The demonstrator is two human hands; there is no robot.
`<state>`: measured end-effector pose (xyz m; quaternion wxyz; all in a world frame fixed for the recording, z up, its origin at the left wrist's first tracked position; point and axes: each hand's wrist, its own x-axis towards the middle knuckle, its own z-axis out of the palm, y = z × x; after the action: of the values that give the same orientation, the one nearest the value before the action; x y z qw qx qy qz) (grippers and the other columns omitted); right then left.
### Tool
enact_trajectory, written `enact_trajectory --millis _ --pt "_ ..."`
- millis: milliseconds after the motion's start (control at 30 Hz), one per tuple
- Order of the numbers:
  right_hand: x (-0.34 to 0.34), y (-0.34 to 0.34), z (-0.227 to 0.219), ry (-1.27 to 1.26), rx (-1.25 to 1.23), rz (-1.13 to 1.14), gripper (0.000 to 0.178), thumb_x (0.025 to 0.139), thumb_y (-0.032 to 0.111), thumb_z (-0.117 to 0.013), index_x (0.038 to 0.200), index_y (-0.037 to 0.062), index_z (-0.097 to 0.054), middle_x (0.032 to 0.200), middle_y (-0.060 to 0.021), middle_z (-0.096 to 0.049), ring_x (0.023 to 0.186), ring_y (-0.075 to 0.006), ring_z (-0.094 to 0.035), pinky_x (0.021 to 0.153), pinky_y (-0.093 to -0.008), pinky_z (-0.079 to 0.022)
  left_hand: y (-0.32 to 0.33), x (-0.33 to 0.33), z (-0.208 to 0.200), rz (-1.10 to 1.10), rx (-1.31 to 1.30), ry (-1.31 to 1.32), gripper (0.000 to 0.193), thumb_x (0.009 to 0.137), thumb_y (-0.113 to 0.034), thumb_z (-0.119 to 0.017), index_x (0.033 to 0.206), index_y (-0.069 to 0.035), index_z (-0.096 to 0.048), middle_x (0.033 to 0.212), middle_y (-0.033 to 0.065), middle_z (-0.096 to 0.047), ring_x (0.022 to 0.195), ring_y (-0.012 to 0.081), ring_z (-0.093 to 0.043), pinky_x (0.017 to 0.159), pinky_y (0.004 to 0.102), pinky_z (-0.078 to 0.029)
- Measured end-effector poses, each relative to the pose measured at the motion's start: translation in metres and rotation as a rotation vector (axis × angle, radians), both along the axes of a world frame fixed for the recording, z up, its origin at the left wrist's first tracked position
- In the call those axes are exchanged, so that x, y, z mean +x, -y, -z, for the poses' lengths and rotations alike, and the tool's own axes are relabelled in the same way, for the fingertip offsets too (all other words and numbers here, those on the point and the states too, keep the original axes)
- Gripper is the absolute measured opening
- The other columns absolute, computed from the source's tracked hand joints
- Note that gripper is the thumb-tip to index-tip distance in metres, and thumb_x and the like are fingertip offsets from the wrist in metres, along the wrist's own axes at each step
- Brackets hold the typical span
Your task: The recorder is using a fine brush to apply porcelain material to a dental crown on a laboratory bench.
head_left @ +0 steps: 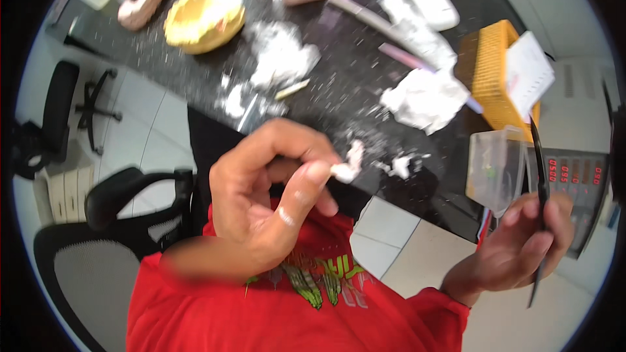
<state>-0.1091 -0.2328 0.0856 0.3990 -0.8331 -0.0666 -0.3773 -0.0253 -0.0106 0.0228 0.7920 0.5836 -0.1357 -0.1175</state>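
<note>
In front of my red shirt, my left hand (264, 189) pinches a small whitish and pink piece (345, 171) between thumb and forefinger. White smudges mark the thumb. The piece's exact kind is too small and blurred to tell. At the far right, my right hand (515, 251) grips a long, thin black tool (538, 163) with tapering ends, held nearly upright. Its fingers wrap round the tool's middle. The two hands are well apart. A clear plastic box (492, 176) stands close beside the right hand. On the dark table near the left hand lies white crumbly residue (401, 166).
The speckled dark tabletop (345, 58) carries crumpled white tissue (427, 101), more tissue (280, 55), a yellow bowl-shaped object (205, 23) and pinkish lumps (145, 3). A yellow basket (492, 72) holds papers. A device with red digits (574, 176) is at right, an office chair (111, 267) at left.
</note>
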Motion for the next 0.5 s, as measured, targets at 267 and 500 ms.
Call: enact_trajectory --millis 267,500 --pt "0.117 0.052 -0.091 -0.117 -0.161 0.356 0.026 0.084 0.027 -0.066 0.094 0.0027 -0.067 0.077 -0.0005 -0.062 0.063 -0.0039 -0.049 0.055 -0.0183 -0.035 -0.02 0.006 0.004 0.172 -0.239 -0.204 0.008 0.091 -0.005 -0.057 0.091 0.003 -0.054 0.09 0.0137 -0.061 0.063 0.009 -0.056 0.056 0.0185 -0.043" --pt "0.236 0.133 -0.096 -0.25 -0.48 0.329 0.029 0.08 0.034 -0.067 0.088 0.0068 -0.071 0.073 -0.003 -0.066 0.065 -0.0128 -0.06 0.063 -0.0271 -0.046 -0.05 0.009 -0.015 0.224 -0.364 -0.399 0.012 0.091 -0.012 -0.058 0.091 -0.001 -0.054 0.089 0.0104 -0.056 0.064 0.0093 -0.053 0.053 0.0208 -0.041"
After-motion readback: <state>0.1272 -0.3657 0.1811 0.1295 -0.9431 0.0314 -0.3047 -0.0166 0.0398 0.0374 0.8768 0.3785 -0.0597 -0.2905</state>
